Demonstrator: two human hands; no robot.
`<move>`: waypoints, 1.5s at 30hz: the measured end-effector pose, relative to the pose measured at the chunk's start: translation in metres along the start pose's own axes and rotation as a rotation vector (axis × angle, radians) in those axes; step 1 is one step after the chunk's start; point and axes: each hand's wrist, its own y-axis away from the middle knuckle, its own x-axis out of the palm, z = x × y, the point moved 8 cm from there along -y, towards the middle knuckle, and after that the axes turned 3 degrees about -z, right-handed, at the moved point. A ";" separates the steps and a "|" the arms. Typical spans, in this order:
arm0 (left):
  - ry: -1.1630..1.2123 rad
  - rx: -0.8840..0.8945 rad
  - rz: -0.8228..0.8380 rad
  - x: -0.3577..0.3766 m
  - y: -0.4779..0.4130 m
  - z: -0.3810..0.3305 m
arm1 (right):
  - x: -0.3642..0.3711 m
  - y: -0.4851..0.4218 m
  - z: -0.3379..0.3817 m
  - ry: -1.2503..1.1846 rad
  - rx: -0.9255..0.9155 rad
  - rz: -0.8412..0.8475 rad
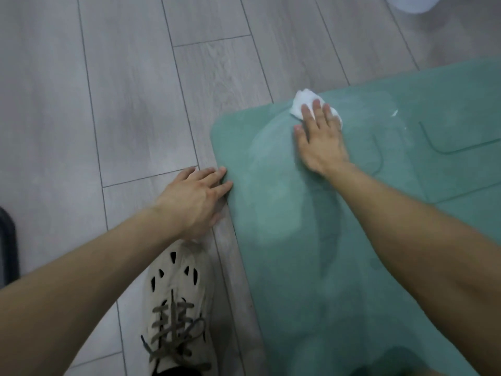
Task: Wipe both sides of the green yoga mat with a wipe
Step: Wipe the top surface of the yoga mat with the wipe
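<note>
The green yoga mat (379, 226) lies flat on the grey wood floor and fills the right half of the view, with its rounded corner at the upper left. My right hand (321, 139) presses a crumpled white wipe (302, 103) onto the mat near its far edge, fingers straight over the wipe. Paler, damp-looking smears cross the mat beside and below that hand. My left hand (195, 199) rests flat at the mat's left edge, its fingertips touching the edge and its palm on the floor.
A cream laced shoe (176, 302) stands on the floor just left of the mat's edge, below my left hand. A white object (412, 4) shows at the top right edge. A dark object (6, 240) sits at the far left.
</note>
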 end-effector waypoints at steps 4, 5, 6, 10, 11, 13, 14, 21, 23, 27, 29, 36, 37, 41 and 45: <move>-0.008 -0.007 0.030 0.003 0.001 0.003 | 0.015 0.031 0.049 -0.042 -0.080 -0.010; -0.007 -0.006 0.030 0.003 0.001 0.004 | 0.019 0.063 0.070 -0.040 -0.267 -0.014; -0.007 -0.006 0.030 0.004 0.001 0.005 | 0.022 0.098 0.082 -0.039 -0.446 0.029; -0.009 0.010 0.011 0.001 -0.007 0.000 | 0.014 0.078 0.055 0.043 -0.458 0.098; -0.010 0.018 0.004 0.001 -0.009 0.000 | 0.011 0.044 0.045 0.032 -0.288 0.075; -0.010 0.033 0.008 0.005 -0.009 0.000 | 0.012 0.001 0.040 -0.039 -0.015 0.069; -0.012 0.028 0.011 0.007 -0.008 0.002 | 0.016 -0.004 0.048 -0.053 0.033 0.055; 0.137 -0.013 -0.263 -0.001 -0.007 0.016 | 0.018 0.058 0.098 -0.042 -0.547 0.121; 0.149 -0.082 -0.408 -0.010 -0.008 0.022 | -0.009 0.063 0.096 -0.168 -0.458 -0.019; 0.133 -0.028 -0.509 -0.023 -0.020 -0.001 | -0.032 0.125 0.063 -0.316 -0.157 -0.324; 0.093 0.050 -0.426 -0.020 -0.038 -0.022 | -0.005 0.154 0.043 -0.204 -0.015 -0.272; 0.064 -0.004 -0.180 0.017 -0.097 -0.045 | 0.034 0.166 0.035 -0.040 0.012 -0.123; 0.078 -0.001 -0.175 0.015 -0.102 -0.043 | 0.035 0.168 0.033 -0.047 0.023 -0.122; 0.077 0.102 -0.239 0.001 -0.106 -0.033 | 0.032 0.171 0.029 -0.066 0.061 -0.150; -0.001 0.090 -0.272 0.016 -0.096 -0.031 | 0.029 0.170 0.029 -0.074 0.071 -0.170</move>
